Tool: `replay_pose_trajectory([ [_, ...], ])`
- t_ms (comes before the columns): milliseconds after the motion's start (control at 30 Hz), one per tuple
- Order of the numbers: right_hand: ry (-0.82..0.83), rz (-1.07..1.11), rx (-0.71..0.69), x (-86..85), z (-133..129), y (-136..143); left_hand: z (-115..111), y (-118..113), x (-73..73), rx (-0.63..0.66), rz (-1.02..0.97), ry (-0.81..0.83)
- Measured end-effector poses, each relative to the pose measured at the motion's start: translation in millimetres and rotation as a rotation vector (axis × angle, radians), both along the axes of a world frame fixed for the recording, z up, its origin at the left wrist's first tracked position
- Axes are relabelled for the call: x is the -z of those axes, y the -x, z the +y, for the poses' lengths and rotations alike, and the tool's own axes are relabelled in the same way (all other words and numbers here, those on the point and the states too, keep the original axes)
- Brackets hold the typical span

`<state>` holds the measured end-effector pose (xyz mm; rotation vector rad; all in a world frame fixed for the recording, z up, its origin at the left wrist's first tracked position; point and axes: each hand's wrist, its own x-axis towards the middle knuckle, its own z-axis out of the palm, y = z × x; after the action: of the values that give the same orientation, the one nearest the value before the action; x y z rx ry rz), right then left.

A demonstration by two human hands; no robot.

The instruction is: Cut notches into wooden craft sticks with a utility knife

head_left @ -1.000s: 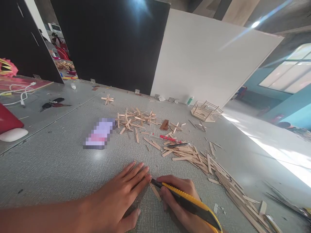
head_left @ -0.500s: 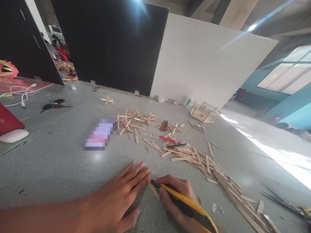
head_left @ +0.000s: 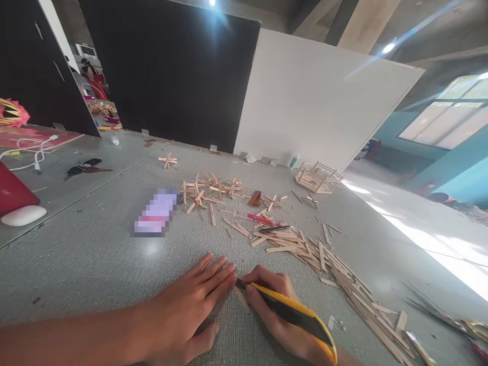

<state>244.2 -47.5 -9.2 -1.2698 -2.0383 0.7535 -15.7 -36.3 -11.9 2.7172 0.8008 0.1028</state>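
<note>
My left hand point(head_left: 202, 295) lies flat on the grey table, fingers stretched forward, its fingertips over one end of a small wooden craft stick point(head_left: 241, 300). My right hand point(head_left: 274, 310) is closed around a yellow and black utility knife point(head_left: 297, 310). The knife's blade touches down at the stick, right beside my left fingertips. How much of the stick lies under my left hand is hidden. Beyond my hands is a spread of loose craft sticks point(head_left: 282, 249), with a red pen point(head_left: 263, 219) and a black pen point(head_left: 275, 229) among them.
Crossed stick pieces point(head_left: 213, 188) lie mid-table, near a blurred phone-like item point(head_left: 157, 213). A stick frame point(head_left: 318, 178) stands at the back right by a white panel point(head_left: 305, 96). Scissors point(head_left: 446, 315) rest at the right; keys point(head_left: 88, 166) and a white cable point(head_left: 36, 152) at the left.
My right hand has tilted the utility knife a little, its handle end swinging slightly left and upward. The left hand stays nearly in place. The view has shifted slightly.
</note>
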Motion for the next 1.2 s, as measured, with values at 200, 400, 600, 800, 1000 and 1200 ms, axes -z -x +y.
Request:
replay_pose_trajectory([
  [200, -0.031, -0.071, -0.061, -0.1, -1.1, 2.0, -1.5, -0.3, 1.0, 0.016, -0.011, -0.082],
  [400, -0.011, -0.107, -0.076, -2.1, 0.0, 1.8, -5.1, -2.5, -1.2, -0.016, 0.043, -0.091],
  [600, -0.007, -0.133, -0.102, -2.3, -1.0, -3.0, -7.4, -3.9, -1.1, -0.041, 0.098, -0.079],
  [800, -0.01, -0.07, -0.05, 0.6, -1.6, -3.6, -5.6, -1.3, 1.2, -0.025, 0.056, -0.081],
  [1000, -0.021, -0.041, -0.035, 1.3, -1.3, -0.9, -3.7, -2.9, -1.1, -0.022, 0.055, -0.04],
  [1200, -0.038, -0.028, -0.067, 0.1, -0.8, 2.9, -3.1, -3.6, -2.6, -0.01, 0.033, -0.057],
])
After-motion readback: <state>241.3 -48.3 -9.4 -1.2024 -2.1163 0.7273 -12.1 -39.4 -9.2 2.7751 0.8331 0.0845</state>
